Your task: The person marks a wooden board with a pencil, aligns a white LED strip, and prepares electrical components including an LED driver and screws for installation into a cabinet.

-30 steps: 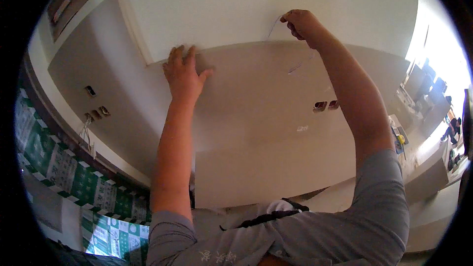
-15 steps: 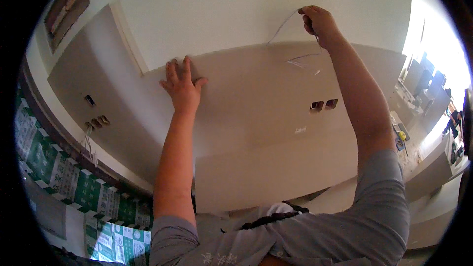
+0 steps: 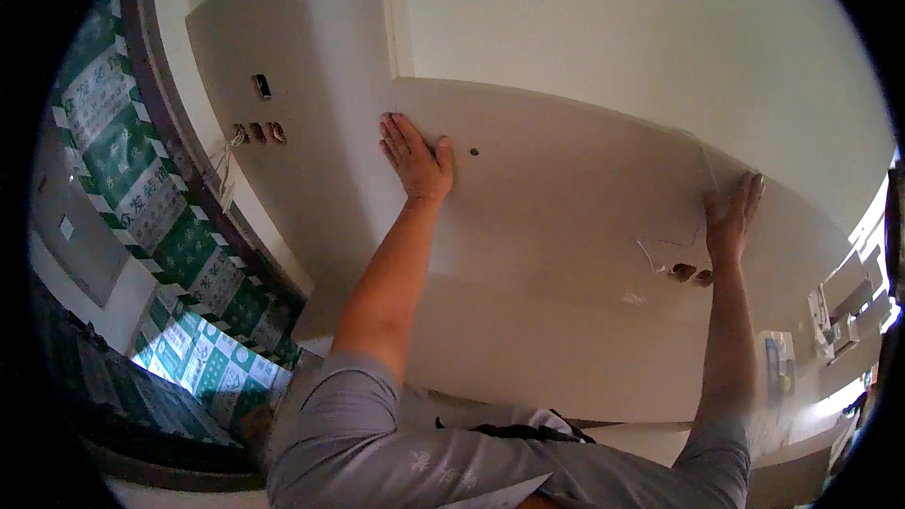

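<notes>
The left hand (image 3: 418, 162) and right hand (image 3: 732, 219) are resting flat, well apart, on the brown wall panel (image 3: 556, 226), near its top edge.

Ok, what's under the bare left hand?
The flat grey-beige wall panel shows all around the bare left hand; whatever lies directly beneath it is covered and can't be seen.

The bare left hand (image 3: 417, 162) and bare right hand (image 3: 731, 224) rest, fingers extended, on a broad beige-grey wall panel (image 3: 556, 217), with a thin whitish wire (image 3: 709, 168) beside the right one.
</notes>
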The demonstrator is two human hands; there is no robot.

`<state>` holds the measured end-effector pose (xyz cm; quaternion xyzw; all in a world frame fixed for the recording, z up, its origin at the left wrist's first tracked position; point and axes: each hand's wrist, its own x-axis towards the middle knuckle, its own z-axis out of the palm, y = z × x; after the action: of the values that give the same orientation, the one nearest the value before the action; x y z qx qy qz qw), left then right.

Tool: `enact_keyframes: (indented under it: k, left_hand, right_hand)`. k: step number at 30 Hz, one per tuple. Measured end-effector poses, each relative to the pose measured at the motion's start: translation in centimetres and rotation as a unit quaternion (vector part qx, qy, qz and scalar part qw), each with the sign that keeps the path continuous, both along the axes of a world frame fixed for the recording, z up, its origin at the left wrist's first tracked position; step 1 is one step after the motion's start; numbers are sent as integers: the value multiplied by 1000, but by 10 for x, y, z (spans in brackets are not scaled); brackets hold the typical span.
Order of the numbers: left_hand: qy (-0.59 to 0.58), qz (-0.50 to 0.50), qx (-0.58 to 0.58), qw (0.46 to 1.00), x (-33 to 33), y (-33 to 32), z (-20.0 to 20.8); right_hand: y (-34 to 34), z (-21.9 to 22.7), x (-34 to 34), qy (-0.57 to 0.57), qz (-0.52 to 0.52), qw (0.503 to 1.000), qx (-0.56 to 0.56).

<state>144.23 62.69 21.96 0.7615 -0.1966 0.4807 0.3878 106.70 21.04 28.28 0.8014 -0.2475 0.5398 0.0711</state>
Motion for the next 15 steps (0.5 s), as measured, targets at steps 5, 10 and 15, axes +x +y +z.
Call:
enact_keyframes:
  k: [5,10,15]
  left_hand:
    - [-40,15,33,999,-2,6,6]
    - [-96,-20,86,991,-1,3,30]
    - [-120,-12,87,989,3,6,29]
  right_hand:
    - [-4,-4,8,13,-26,999,-39]
    - [-9,-7,9,11,-49,999,-18]
    - [-16,-15,17,-3,-58,997,-48]
